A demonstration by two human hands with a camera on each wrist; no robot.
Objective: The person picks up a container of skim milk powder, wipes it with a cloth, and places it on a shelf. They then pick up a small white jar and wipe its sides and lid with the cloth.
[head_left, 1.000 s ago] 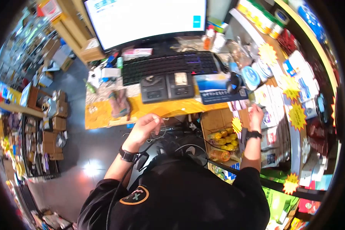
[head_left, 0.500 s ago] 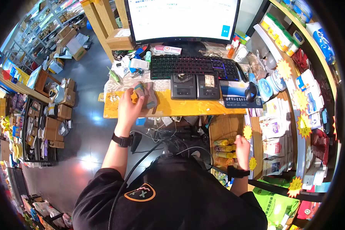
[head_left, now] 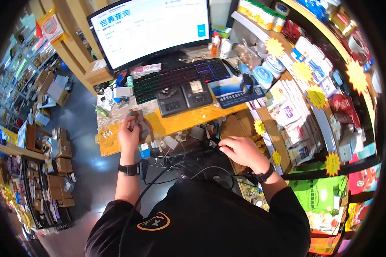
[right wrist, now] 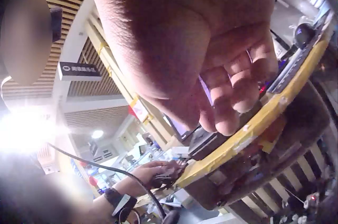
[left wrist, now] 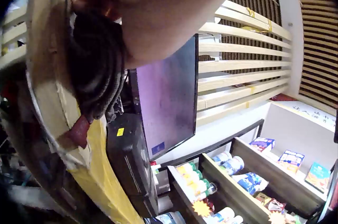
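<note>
Seen from above, a person in a black top stands at a yellow-topped bench (head_left: pixel 188 121) in a shop. The left hand (head_left: pixel 128 130) is on the bench's left part, fingers curled round a dark, greyish bundle (head_left: pixel 138 122) that lies on the bench top; what the bundle is cannot be told. The left wrist view shows only a dark, knitted-looking mass under the hand against the bench edge. A black watch (head_left: pixel 128 169) sits on the left wrist. The right hand (head_left: pixel 240 150) is lower, below the bench's front edge, over a tangle of dark cables (head_left: pixel 188 160), with fingers bent loosely; the pictures do not show whether it holds anything. In the right wrist view its fingers (right wrist: pixel 235 89) hang curled just above the yellow edge. On the bench beyond the left hand stand two dark grey boxy devices (head_left: pixel 184 97) side by side, touching. Behind them lies a black keyboard (head_left: pixel 180 75) with coloured backlight, and behind that a large monitor (head_left: pixel 148 28) showing a white screen with blue text. To the right of the devices lies a blue mat with a black mouse (head_left: pixel 246 83) on it. Shelves (head_left: pixel 313 73) of packaged goods with yellow star-shaped tags run down the right side. Cardboard boxes (head_left: pixel 58 150) sit on the floor at left.
</note>
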